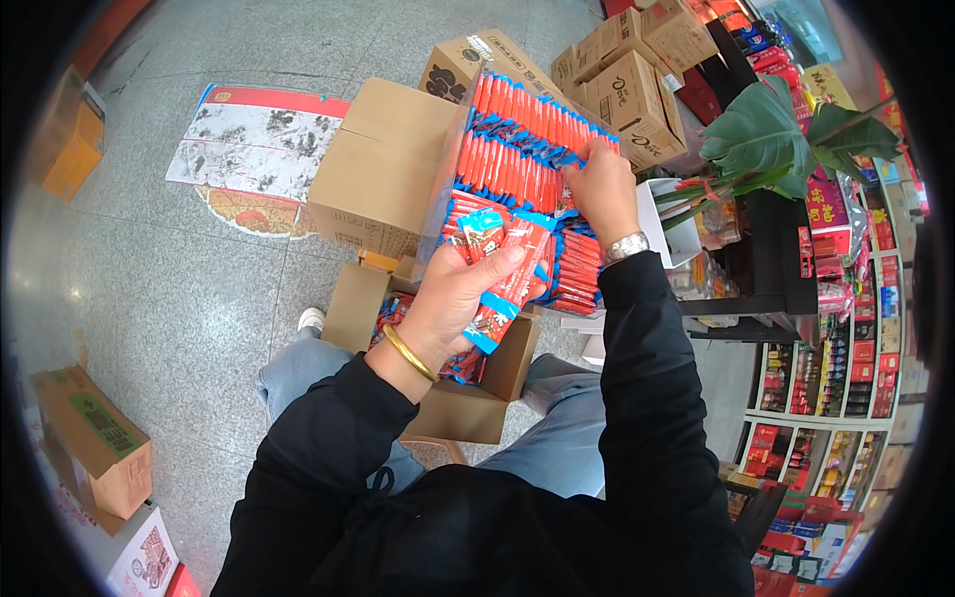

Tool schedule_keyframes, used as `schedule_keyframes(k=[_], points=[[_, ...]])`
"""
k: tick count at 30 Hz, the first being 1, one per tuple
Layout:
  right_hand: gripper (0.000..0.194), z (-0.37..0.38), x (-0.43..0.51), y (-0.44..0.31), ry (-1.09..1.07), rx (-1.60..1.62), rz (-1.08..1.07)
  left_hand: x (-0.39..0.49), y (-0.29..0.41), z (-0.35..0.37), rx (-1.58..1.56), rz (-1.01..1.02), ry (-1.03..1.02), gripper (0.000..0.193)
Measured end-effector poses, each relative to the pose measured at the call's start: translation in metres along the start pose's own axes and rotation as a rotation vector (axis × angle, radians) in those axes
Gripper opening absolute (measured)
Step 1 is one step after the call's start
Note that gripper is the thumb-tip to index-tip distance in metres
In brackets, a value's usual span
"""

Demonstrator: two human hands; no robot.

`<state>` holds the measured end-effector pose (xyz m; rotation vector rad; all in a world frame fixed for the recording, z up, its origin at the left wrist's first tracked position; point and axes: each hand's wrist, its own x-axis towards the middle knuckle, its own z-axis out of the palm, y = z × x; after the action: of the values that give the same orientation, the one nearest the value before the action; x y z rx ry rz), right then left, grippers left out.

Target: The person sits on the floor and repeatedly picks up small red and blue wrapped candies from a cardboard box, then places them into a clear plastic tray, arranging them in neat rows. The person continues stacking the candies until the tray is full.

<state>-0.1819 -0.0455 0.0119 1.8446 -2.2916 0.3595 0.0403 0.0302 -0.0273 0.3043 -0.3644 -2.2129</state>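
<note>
My left hand (pixel 455 287) holds several red-and-blue snack packets (pixel 515 257) in a loose bunch over the near side of a clear plastic bin (pixel 440 224). Upright rows of the same packets (pixel 500 168) are packed closely inside that bin. My right hand (pixel 606 186) reaches in at the bin's right side, its thumb and fingers touching packets at the end of the rows. Whether it grips one is hidden by the hand. Below, between my knees, an open cardboard box (pixel 515 366) contains more loose red packets (pixel 466 367), partly covered by my left hand.
A closed cardboard carton (pixel 384 149) stands left of the bin, with flattened printed cardboard (pixel 254 134) on the floor beyond. Stacked Dove cartons (pixel 630 104) rise at the back right. A leafy plant (pixel 761 142) overhangs a dark table (pixel 776 246); stocked shelves (pixel 821 422) line the right.
</note>
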Motion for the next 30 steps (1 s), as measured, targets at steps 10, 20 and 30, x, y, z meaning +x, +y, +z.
schedule_keyframes(k=[10,20,30], points=[[0.028,-0.009,-0.001,0.01,-0.053,0.091,0.046,0.0,0.0,-0.001,0.029,0.007,-0.008,0.03],[0.022,-0.03,-0.038,0.01,-0.048,0.278,-0.115,0.0,0.0,0.004,0.026,0.022,0.002,0.029],[0.018,-0.061,-0.076,-0.037,-0.408,0.952,0.026,0.001,-0.002,0.002,0.014,0.022,0.0,0.028]])
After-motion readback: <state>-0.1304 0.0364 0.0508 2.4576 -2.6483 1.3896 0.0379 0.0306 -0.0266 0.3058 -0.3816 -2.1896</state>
